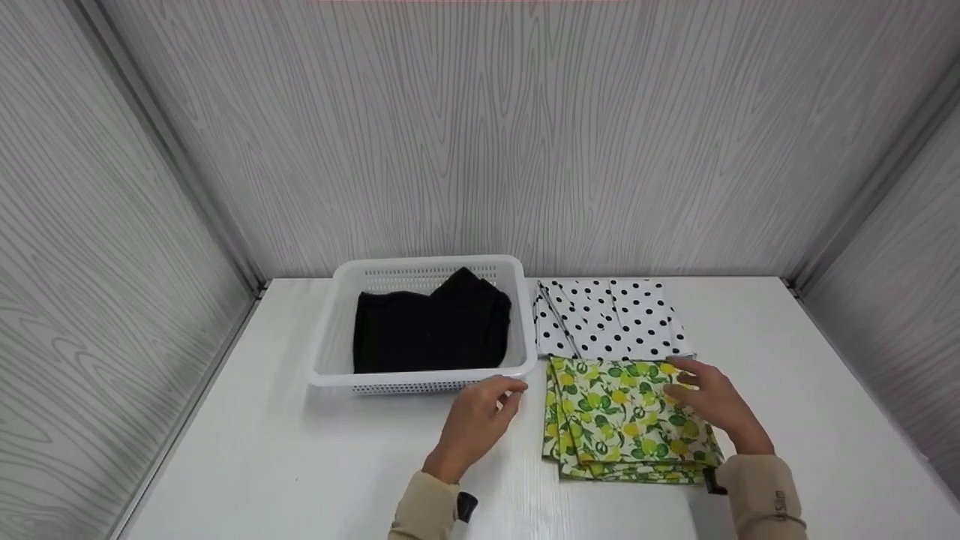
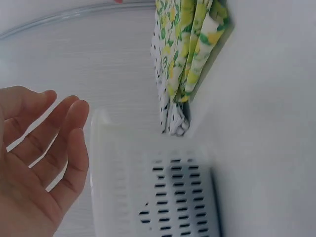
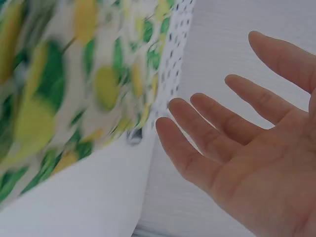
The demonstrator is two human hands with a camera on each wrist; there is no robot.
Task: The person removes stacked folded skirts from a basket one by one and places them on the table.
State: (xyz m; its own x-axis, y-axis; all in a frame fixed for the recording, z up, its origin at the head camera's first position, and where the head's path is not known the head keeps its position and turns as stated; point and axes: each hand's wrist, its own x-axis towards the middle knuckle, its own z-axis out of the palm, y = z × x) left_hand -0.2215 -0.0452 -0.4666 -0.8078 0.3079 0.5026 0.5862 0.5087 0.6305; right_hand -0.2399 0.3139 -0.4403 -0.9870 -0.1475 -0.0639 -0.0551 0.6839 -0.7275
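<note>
A folded lemon-print cloth (image 1: 626,412) in yellow, green and white lies on the table. Over its right part is my right hand (image 1: 712,397), fingers spread and relaxed, with nothing in its grasp. My left hand (image 1: 480,420) hovers near the front right corner of a white plastic basket (image 1: 330,352), its fingers loosely bent and holding nothing. Inside the basket lies a folded black cloth (image 1: 427,330), one corner peaked up at the back. Behind the lemon cloth, right of the basket, a white cloth with black polka dots (image 1: 637,319) lies folded.
The white table (image 1: 262,450) is bounded by grey wood-grain panels at the back (image 1: 480,135) and on both sides. The basket's perforated wall (image 2: 177,197) stands close beside the left hand in the left wrist view.
</note>
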